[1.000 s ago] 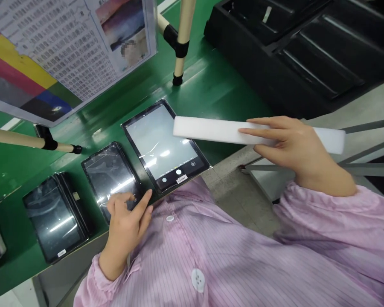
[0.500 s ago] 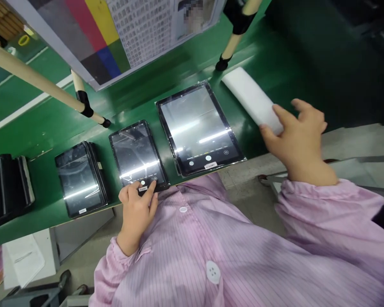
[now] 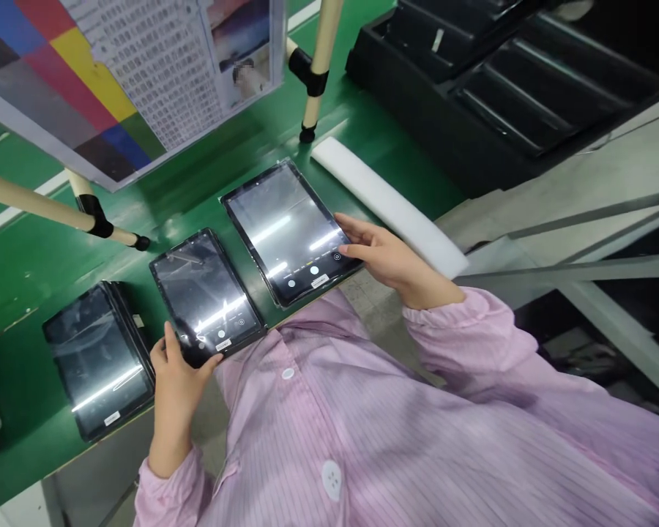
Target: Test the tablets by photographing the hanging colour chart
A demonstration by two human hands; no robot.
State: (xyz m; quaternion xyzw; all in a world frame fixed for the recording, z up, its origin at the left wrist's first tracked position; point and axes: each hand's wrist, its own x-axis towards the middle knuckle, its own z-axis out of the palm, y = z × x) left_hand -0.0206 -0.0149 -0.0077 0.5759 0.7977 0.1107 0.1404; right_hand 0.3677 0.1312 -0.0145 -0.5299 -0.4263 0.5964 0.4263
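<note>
My left hand (image 3: 179, 369) is at the lower left corner of the middle tablet (image 3: 200, 285), thumb along its bottom edge and fingers on its left side, gripping it. My right hand (image 3: 381, 256) grips the right edge of the larger tablet (image 3: 285, 219), its thumb over the lower corner of the screen. Both tablets lie face up with lit camera-style screens and small white labels at the bottom. A long white foam bar (image 3: 387, 201) lies just beyond my right hand.
Another tablet, dark-screened (image 3: 102, 359), rests on a stack at the left. Black trays (image 3: 505, 95) stand at the far right. A colour-patch and text board (image 3: 143, 88) rises behind, held by cream poles (image 3: 315, 73). The green table (image 3: 181, 205) has a near edge against my smock.
My right hand has left the foam bar and moved onto the larger tablet's edge. My left hand has shifted from the middle tablet's screen bottom to its lower left corner. The view swung right.
</note>
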